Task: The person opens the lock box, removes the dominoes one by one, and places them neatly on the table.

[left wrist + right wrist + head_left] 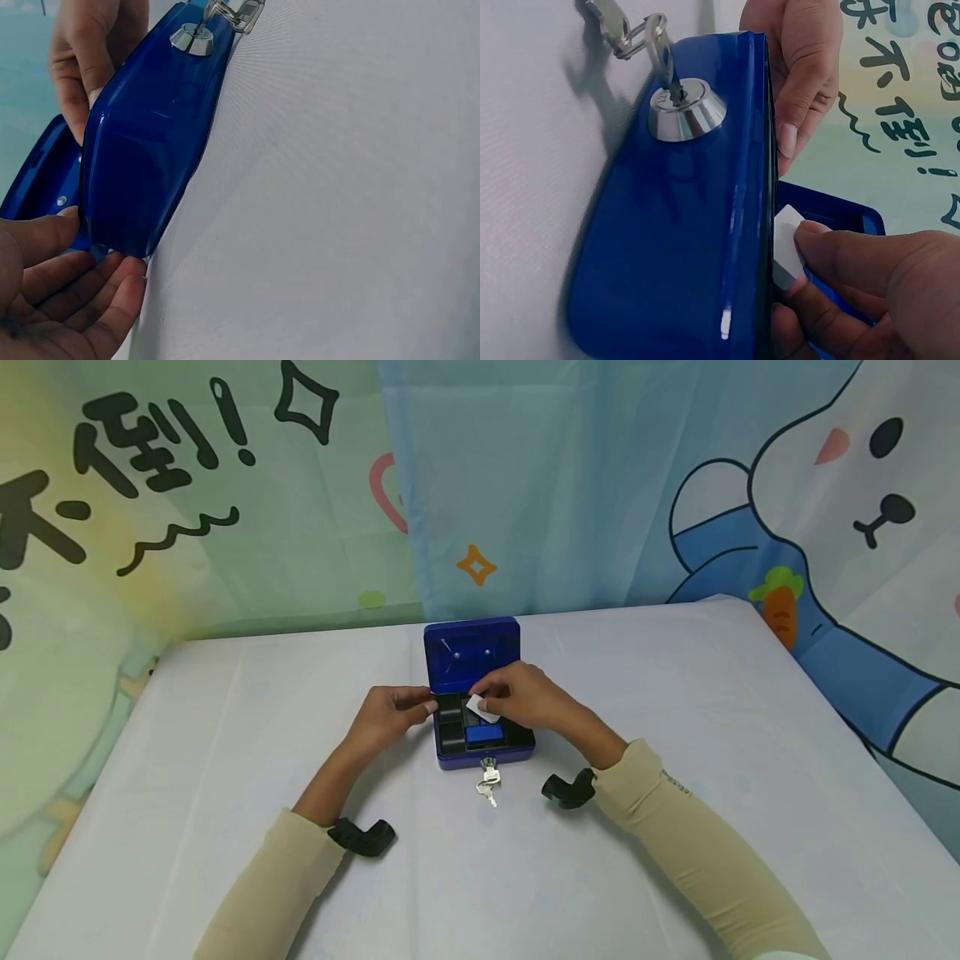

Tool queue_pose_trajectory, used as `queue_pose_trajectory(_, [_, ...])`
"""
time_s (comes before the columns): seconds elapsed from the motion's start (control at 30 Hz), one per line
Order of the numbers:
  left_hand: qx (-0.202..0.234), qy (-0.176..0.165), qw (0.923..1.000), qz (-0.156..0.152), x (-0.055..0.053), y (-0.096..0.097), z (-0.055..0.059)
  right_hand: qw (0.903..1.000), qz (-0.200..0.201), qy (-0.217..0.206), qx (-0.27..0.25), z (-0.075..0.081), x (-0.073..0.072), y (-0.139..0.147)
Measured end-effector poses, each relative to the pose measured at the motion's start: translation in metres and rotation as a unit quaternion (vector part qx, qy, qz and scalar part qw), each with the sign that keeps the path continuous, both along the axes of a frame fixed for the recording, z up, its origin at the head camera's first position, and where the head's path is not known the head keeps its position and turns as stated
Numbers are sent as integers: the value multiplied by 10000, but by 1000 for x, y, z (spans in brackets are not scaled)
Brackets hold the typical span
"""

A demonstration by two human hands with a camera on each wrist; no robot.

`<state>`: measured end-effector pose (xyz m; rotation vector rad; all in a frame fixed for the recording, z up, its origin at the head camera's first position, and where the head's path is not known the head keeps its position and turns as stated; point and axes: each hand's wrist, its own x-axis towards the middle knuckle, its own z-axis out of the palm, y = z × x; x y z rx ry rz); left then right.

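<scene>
A blue cash box [486, 762] stands on the white-covered table with its lid [472, 656] raised at the back. Its black tray [452, 735] holds a blue rectangular piece [485, 734]. My left hand [386, 720] grips the box's left side near the hinge, thumb at the rim and fingers against the outside. Over the tray, my right hand [525, 696] pinches a small white block [786, 247] between thumb and fingers. A key sits in the silver lock [688, 112] on the front, and another key [487, 789] hangs from its ring.
The white tablecloth [247, 760] spreads around the box. Behind the table hangs a printed cloth [540, 485] with cartoon figures. Each wrist carries a black camera mount, the left [362, 837] and the right [568, 789], both in front of the box.
</scene>
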<state>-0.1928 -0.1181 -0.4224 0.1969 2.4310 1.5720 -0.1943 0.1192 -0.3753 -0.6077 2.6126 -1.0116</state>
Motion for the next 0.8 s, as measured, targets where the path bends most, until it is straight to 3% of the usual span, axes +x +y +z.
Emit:
queue_pose_trajectory(0.33, [-30,-41,10000,19,1,0,2,9991,-229,223,-294,-2,-3,6])
queue_pose_trajectory(0.8, [-17,44,10000,21,0,1,0,9941,-526,-225,-924,-1,-3,13])
